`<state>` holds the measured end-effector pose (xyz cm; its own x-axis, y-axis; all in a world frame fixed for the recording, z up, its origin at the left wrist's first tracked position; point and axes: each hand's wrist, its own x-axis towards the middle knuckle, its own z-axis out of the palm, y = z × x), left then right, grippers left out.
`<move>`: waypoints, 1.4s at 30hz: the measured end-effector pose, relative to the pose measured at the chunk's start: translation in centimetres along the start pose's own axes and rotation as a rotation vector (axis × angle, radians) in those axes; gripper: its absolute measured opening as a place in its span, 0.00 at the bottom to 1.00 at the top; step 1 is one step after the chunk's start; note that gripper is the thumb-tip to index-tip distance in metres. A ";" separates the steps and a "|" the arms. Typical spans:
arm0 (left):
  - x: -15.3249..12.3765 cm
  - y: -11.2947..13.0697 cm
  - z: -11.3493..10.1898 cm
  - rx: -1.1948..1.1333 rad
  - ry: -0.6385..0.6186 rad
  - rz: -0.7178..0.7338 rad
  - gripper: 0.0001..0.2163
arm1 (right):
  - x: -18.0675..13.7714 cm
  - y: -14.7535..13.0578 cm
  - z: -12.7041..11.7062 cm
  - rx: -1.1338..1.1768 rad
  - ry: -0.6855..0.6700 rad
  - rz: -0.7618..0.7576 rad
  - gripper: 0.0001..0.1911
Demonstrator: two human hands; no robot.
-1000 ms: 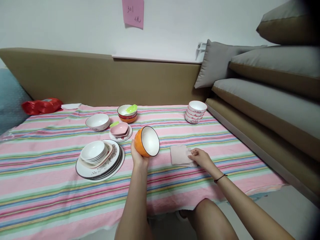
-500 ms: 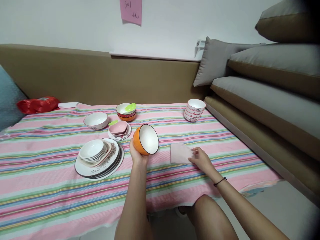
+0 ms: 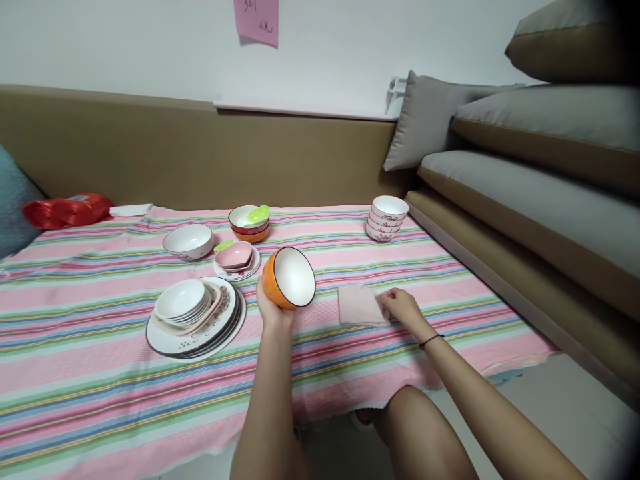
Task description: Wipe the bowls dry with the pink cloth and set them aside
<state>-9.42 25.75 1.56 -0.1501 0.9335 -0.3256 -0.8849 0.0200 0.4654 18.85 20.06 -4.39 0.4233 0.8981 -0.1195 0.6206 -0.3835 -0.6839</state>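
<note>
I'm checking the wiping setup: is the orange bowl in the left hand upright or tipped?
Tipped. The left hand holds the orange bowl on its side, white inside facing the camera, looking empty.

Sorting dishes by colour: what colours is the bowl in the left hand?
Orange outside, white inside, dark rim: the bowl, head view.
</note>
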 end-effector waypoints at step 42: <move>-0.5 0.3 0.4 0.009 0.002 -0.100 0.18 | 0.4 0.7 -0.8 -0.128 0.042 -0.095 0.01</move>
<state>-9.43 25.46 2.17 -0.0623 0.9260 -0.3723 -0.8914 0.1161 0.4380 20.00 19.94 -4.35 0.3843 0.9228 -0.0264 0.7368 -0.3238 -0.5935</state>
